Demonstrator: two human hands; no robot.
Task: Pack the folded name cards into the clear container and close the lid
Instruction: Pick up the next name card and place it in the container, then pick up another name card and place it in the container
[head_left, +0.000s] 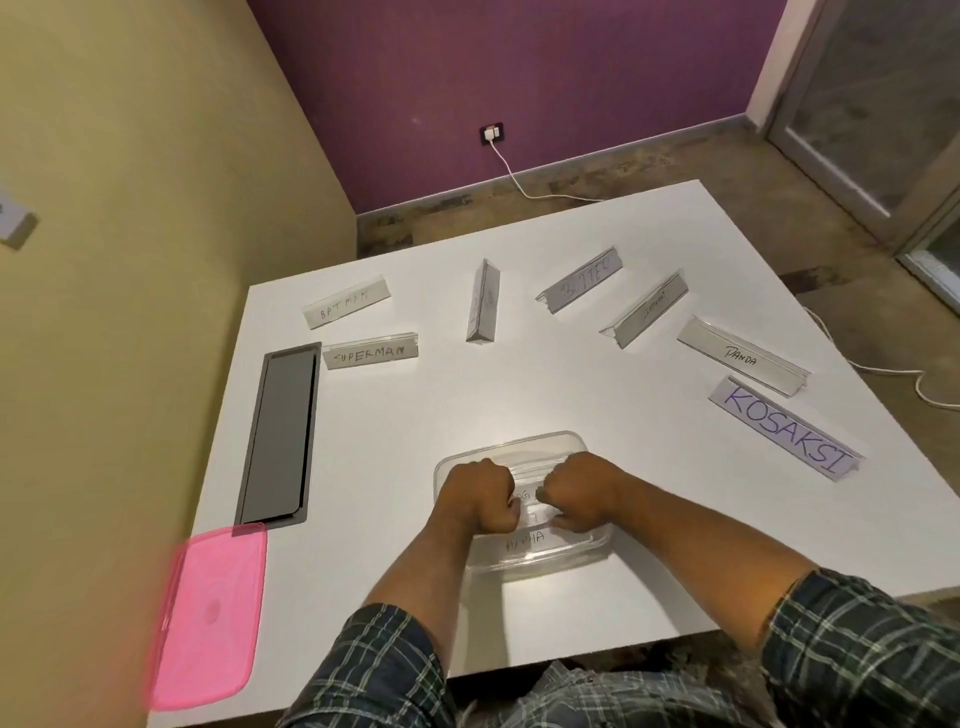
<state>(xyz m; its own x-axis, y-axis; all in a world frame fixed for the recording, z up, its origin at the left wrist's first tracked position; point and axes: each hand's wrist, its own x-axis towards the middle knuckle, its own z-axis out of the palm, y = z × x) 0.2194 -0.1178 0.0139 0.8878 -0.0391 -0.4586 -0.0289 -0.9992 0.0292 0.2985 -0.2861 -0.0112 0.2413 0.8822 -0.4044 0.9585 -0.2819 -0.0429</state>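
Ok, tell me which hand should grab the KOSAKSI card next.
Right hand: the KOSAKSI card lies on its side of the clear container, away from the left hand.

You have a single view, from the camera on your head, looking forward and steeply down across the white rectangular worktop (571, 395). It sits close to the near edge, so your forearms enter from the bottom. The wide lens also takes in the purple far wall (519, 78) and the mottled brown floor (753, 171) beyond.
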